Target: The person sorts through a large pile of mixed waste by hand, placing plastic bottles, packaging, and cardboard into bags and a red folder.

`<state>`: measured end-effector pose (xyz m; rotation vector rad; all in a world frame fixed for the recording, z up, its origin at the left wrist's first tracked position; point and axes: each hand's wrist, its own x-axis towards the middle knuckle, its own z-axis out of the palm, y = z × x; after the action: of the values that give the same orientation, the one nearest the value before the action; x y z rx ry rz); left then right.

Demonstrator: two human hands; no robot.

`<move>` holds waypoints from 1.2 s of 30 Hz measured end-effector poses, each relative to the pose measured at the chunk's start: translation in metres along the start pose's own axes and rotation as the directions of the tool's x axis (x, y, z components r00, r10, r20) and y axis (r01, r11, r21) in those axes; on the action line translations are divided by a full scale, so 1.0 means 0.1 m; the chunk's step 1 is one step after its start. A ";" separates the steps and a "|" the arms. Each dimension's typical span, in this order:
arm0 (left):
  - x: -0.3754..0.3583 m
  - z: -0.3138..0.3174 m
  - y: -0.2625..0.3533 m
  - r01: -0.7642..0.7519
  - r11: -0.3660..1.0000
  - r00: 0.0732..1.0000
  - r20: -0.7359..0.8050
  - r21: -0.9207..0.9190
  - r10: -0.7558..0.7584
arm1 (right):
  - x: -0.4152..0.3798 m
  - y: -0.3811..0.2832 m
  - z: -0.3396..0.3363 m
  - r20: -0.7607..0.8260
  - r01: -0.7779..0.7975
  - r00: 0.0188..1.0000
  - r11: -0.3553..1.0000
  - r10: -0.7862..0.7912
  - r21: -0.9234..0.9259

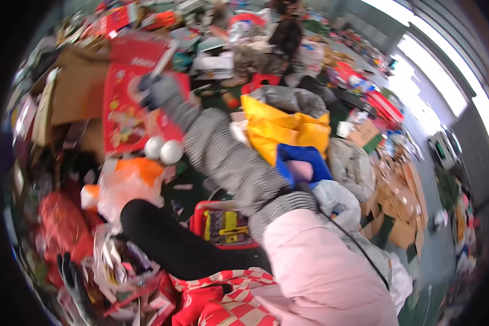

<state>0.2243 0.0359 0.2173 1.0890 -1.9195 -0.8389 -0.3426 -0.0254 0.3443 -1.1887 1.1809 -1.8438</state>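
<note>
My right hand [160, 91], in a grey glove with dark fingertips, reaches far forward over a red printed cardboard sheet [119, 106]. Its fingers are closed around a pale flat strip [164, 61] that points up; motion blur hides its exact kind. Two white balls [163, 150] rest below this hand, near the sheet's lower edge. At the lower left, my left hand [75, 285] shows a grey and black glove with fingers stretched upward and apart, holding nothing visible. Beside it is a clear plastic bag [114, 258] with mixed scraps inside.
A red basket [197, 220] with yellow-and-dark packages stands by my black-clad leg [174, 239]. Yellow [288, 130] and blue bags [309, 157] lie right of my forearm. Brown cardboard [79, 87] leans at the left. Mixed waste piles surround me; grey floor [437, 217] shows at right.
</note>
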 end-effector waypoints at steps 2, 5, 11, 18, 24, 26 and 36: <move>-0.26 -0.07 0.30 0.143 0.963 0.990 -0.024 0.230 -0.141 | -0.19 -0.65 -0.07 -0.034 -0.107 0.994 0.994 0.107 0.012; -0.60 -0.23 0.02 0.200 0.911 0.978 -0.128 0.361 -0.164 | -0.13 -0.83 -0.14 -0.078 0.064 0.995 0.995 -0.070 -0.083; -1.06 -0.41 -0.02 0.196 0.959 0.964 -0.220 0.205 -0.150 | -0.34 -0.50 -0.15 -0.103 0.027 0.993 0.946 -0.063 -0.323; -1.38 -0.43 0.22 0.353 0.936 0.884 -0.332 0.013 -0.329 | -1.62 2.04 -0.75 -0.150 -0.173 0.982 0.221 0.115 -0.960; -1.44 -0.47 0.23 0.373 0.928 0.857 -0.391 0.020 -0.336 | -1.50 2.28 -1.10 -0.208 -0.281 0.955 0.872 0.213 -0.400; -1.46 -0.47 0.12 0.390 0.918 0.826 -0.413 -0.075 -0.385 | -1.12 1.51 -0.94 -0.193 -0.269 0.954 0.936 0.228 -0.225; -1.53 -0.47 -0.13 0.351 0.936 0.873 -0.347 -0.037 -0.341 | -1.20 0.87 -0.80 -0.103 -0.055 0.994 0.666 -0.033 -0.744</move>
<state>0.3222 0.1593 0.1852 1.5190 -1.4640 -0.7467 -0.3664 0.0700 0.2079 -1.4957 2.1321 -1.4243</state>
